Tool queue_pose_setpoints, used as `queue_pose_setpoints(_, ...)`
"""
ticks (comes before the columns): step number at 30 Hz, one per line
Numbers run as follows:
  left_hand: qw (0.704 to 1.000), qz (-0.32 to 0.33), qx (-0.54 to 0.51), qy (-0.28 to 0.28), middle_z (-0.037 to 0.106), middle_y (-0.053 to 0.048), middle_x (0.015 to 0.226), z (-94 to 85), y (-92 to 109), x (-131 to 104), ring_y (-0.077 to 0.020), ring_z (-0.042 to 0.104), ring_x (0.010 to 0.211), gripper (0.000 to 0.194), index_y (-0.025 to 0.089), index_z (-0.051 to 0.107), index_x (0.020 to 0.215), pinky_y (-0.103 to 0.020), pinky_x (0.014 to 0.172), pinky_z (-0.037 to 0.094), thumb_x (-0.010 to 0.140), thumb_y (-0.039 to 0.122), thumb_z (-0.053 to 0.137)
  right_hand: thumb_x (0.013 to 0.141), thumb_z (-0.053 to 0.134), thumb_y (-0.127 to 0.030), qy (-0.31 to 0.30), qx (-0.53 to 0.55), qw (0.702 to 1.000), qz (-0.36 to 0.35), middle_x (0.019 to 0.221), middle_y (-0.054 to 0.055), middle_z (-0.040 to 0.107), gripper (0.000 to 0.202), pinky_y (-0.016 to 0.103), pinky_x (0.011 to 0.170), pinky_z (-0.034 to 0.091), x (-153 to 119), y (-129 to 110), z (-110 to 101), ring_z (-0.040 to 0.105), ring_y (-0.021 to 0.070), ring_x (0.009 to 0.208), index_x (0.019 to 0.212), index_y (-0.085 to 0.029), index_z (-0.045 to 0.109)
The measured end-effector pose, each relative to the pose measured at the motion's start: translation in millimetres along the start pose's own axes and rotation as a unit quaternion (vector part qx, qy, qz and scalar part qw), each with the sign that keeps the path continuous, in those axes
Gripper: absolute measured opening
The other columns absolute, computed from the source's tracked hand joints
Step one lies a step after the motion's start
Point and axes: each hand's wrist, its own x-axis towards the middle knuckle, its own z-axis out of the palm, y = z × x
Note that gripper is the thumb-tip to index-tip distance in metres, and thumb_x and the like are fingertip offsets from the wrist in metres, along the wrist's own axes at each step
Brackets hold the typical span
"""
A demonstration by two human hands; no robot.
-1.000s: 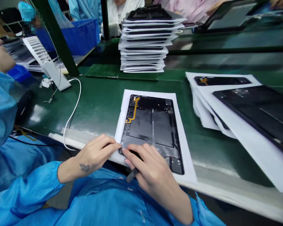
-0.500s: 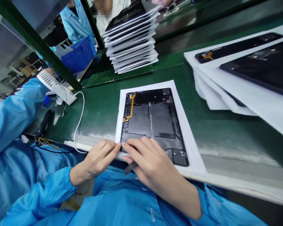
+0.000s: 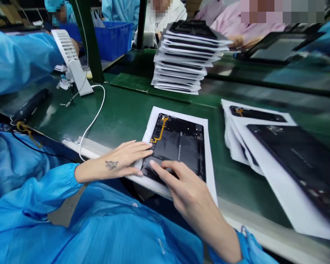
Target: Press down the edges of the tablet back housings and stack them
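Observation:
An opened black tablet housing (image 3: 191,145) lies on a white sheet (image 3: 211,172) at the bench's near edge. An orange ribbon cable (image 3: 161,132) runs down its left side. My left hand (image 3: 123,159) rests palm down, fingers stretched over the housing's left edge, with nothing in it. Over the lower part of the housing is my right hand (image 3: 188,187), its index finger extended near the lower left and its other fingers curled. Whatever those curled fingers may hold is hidden from view.
Behind the housing stands a tall stack of panels and white sheets (image 3: 181,69). More panels on sheets (image 3: 277,146) lie to the right. A white fan (image 3: 73,64) with a white cable stands left, near a green post (image 3: 92,47) and blue bin (image 3: 112,40). Co-workers sit across and at left.
My left hand has flattened and moved up the housing's left edge. My right index finger has lifted from the corner. The dark tool under my right hand no longer shows. The view has turned.

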Motion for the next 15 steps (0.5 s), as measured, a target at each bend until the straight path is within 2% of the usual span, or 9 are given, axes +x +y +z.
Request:
queue_pose_setpoints(3,0.999,0.025,-0.013,0.017,0.033,-0.011,0.164,7.2,1.5,2.2,-0.0233,0.028,0.154,0.067,0.022,0.029,0.159,-0.046,0.129,0.019,0.102,0.044,0.055,0.097,0.046,-0.001,0.002,0.045,0.999,-0.006,0.105,0.009,0.07,0.04,0.031,0.073,0.051,-0.3,-1.7,4.1,0.062,0.0187,0.085,0.131,-0.017,0.059)
queue_pose_setpoints(6,0.999,0.02,-0.015,0.042,0.04,-0.011,0.161,7.2,9.1,2.7,-0.0209,0.033,0.152,0.061,0.019,0.031,0.158,-0.043,0.129,0.021,0.104,0.04,0.051,0.095,0.05,0.0,0.008,0.069,0.998,0.015,0.102,0.009,0.071,0.04,0.028,0.074,0.053,-2.7,-5.7,11.7,0.063,0.0171,0.085,0.129,-0.017,0.061)
queue_pose_setpoints(10,0.998,0.027,-0.009,0.057,0.045,-0.012,0.157,6.0,13.4,2.4,-0.0207,0.037,0.15,0.055,0.014,0.037,0.154,-0.041,0.128,0.023,0.106,0.04,0.047,0.095,0.05,0.001,-0.003,0.057,0.998,0.041,0.107,0.01,0.069,0.041,0.029,0.078,0.055,-4.4,-9.9,18.7,0.066,0.0171,0.091,0.129,-0.018,0.062)
queue_pose_setpoints(15,0.995,0.03,-0.021,0.09,0.05,-0.011,0.154,16.5,9.7,2.7,-0.021,0.039,0.149,0.053,0.015,0.041,0.151,-0.041,0.127,0.024,0.105,0.039,0.049,0.096,0.051,-0.001,-0.008,0.041,0.997,0.059,0.104,0.009,0.07,0.034,0.028,0.078,0.056,0.6,-12.1,16.6,0.068,0.0164,0.09,0.122,-0.019,0.066)
